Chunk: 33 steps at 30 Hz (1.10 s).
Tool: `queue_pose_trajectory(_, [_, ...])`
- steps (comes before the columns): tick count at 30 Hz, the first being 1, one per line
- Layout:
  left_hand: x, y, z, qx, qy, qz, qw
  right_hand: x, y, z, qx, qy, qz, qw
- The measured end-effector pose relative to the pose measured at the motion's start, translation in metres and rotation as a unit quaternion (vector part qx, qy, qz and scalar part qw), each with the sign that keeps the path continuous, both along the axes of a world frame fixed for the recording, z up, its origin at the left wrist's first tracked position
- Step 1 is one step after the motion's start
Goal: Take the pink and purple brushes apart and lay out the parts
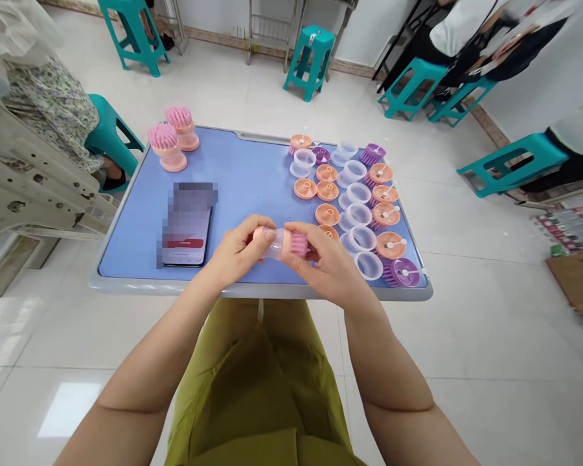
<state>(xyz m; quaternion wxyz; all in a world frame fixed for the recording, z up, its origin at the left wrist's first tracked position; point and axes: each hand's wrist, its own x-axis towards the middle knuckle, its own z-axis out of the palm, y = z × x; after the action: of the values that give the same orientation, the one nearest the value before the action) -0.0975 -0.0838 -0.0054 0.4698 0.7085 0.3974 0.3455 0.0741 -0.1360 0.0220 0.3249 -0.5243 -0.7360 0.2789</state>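
Note:
Between my two hands, over the front edge of the blue table, a brush [276, 246] with pink bristles and a clear middle lies on its side. My left hand [245, 249] grips its peach end. Around the bristle end close the fingers of my right hand [323, 259]. Right of my hands stand rows of parts: peach caps [327, 214], clear plastic cups [362, 238], and peach bristle heads [390, 244] with white stems. A purple bristle head [404, 272] lies at the near right corner. Two assembled pink-bristled brushes [168, 149] stand upright at the far left.
A phone [187, 226] lies on the left of the blue table [252, 162]. Teal stools [311, 61] stand on the floor beyond. Seated people [466, 32] are at the back right, and another person [48, 97] sits at the left. A cardboard box [578, 278] is at the right.

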Motion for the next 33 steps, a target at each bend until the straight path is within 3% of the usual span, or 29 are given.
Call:
queue_pose_trajectory(4, [0.000,0.001,-0.001,-0.015,-0.003,0.021,1.000,0.000,0.000,0.002,0.051,-0.046,0.011,0.998])
queue_pose_trajectory(9, [-0.001,0.002,0.002,-0.022,0.021,0.009,1.000,0.001,0.004,0.004,0.024,-0.074,0.033,0.996])
queue_pose_trajectory(13, [-0.003,0.002,0.005,-0.087,0.017,0.001,0.996,-0.002,0.004,0.007,0.057,-0.112,0.051,0.991])
queue_pose_trajectory(20, [-0.005,0.002,0.011,-0.108,0.036,-0.011,0.993,-0.011,0.005,0.009,0.040,-0.149,0.040,0.987])
queue_pose_trajectory(28, [-0.005,0.002,0.014,-0.170,0.021,-0.025,0.985,-0.022,-0.006,0.016,0.120,-0.269,0.030,0.955])
queue_pose_trajectory(33, [-0.009,0.002,0.012,-0.188,-0.020,-0.065,0.980,-0.025,-0.004,0.016,0.145,-0.279,0.023,0.949])
